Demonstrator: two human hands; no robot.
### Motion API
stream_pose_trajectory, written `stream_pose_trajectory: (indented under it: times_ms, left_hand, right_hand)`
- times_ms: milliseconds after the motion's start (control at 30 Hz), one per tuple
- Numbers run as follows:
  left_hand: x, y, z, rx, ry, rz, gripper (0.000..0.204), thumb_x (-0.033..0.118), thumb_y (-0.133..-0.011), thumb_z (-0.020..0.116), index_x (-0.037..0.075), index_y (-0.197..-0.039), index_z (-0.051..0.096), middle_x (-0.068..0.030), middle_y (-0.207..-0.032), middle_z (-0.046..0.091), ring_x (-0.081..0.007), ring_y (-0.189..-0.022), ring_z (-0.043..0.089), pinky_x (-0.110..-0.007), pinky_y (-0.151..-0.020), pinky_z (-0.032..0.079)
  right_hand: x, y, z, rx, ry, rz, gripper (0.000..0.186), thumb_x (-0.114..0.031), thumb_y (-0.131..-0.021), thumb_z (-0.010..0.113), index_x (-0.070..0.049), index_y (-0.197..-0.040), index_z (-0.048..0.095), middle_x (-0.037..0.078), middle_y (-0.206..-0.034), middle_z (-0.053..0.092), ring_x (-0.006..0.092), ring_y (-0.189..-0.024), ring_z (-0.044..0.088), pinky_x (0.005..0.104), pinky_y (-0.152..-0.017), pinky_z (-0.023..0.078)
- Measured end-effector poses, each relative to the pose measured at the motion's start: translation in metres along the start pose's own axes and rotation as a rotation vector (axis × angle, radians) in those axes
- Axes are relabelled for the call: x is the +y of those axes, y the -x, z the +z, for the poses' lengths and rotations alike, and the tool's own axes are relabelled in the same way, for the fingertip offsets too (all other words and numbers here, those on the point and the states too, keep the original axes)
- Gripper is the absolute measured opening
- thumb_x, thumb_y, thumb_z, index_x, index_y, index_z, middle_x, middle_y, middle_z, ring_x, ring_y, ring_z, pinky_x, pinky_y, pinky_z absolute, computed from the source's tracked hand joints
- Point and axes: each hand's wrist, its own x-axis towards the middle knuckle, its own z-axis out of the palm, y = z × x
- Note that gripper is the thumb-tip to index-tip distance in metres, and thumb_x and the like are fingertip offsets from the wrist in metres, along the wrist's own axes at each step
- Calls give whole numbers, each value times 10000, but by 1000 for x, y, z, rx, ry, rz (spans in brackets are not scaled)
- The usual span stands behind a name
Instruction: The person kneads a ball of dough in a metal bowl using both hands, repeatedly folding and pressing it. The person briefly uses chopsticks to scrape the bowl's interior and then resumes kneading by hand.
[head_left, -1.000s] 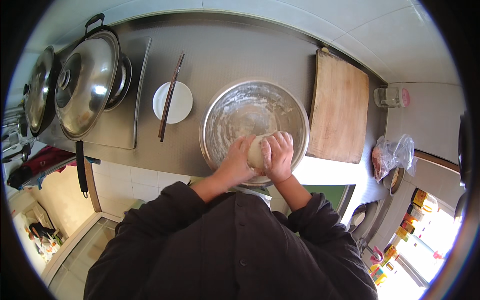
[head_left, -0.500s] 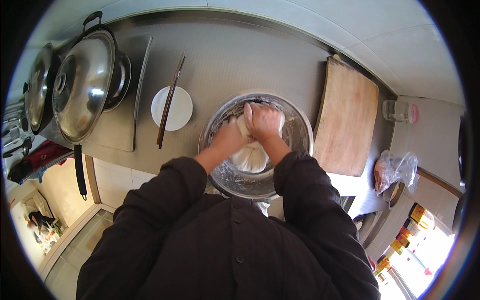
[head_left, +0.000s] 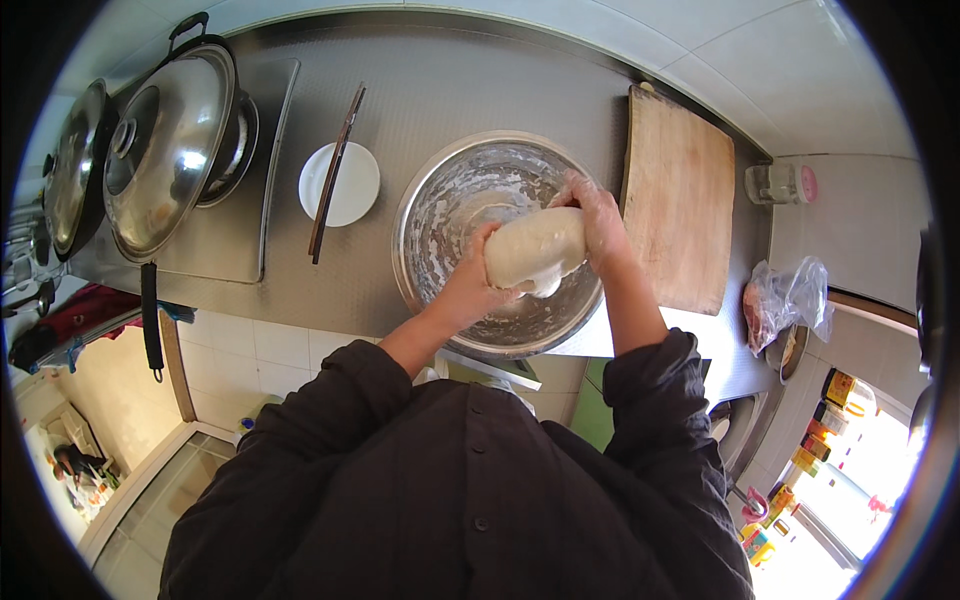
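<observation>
From here: dough (head_left: pixel 537 246) is over steel bowl (head_left: pixel 436 190), clasped b/w L hand (head_left: pixel 470 284) at its left end & R hand (head_left: pixel 603 226) at its right. Looks soft, prob. hefty, maybe tacky; best cupped at both ends w/ palms, not pinched.

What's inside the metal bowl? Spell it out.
Inside the metal bowl, whitish residue smears the inner surface. The dough, held between the left hand and right hand, blocks part of the interior; what's beneath cannot be seen.
</observation>
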Motion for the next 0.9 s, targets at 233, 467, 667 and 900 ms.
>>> stream_pose_trajectory:
  times_ms: [233,467,667,900]
  left_hand:
    - [-8,37,6,-22,-748,308,672,199,-766,668,4,-1322,344,-257,-1377,308,-426,-1290,297,-463,-1071,267]
    - [-4,4,-3,121,-881,100,524,126,-814,546,-9,-1277,342,-305,-1218,414,-449,-1098,448,-457,-935,392]
    - [11,-61,-30,146,-920,-256,462,155,-799,568,-16,-1183,376,-310,-911,601,-461,-860,597,-517,-778,477]
    - [21,-90,-47,55,-920,-317,598,315,-749,684,5,-1173,396,-287,-1001,610,-464,-916,583,-499,-806,468]
  right_hand:
    - [25,93,68,362,676,-811,187,-254,-757,579,-83,-831,589,117,-861,564,316,-810,535,448,-776,388]
    - [54,24,80,280,578,-902,222,-246,-754,553,-88,-907,587,120,-909,554,318,-858,522,466,-820,366]
    - [30,-54,93,285,643,-811,200,-257,-851,507,-81,-798,586,128,-765,592,334,-741,573,444,-680,440]
    - [13,-68,96,292,541,-610,348,-326,-914,465,-43,-772,611,166,-684,574,357,-700,574,448,-639,447]
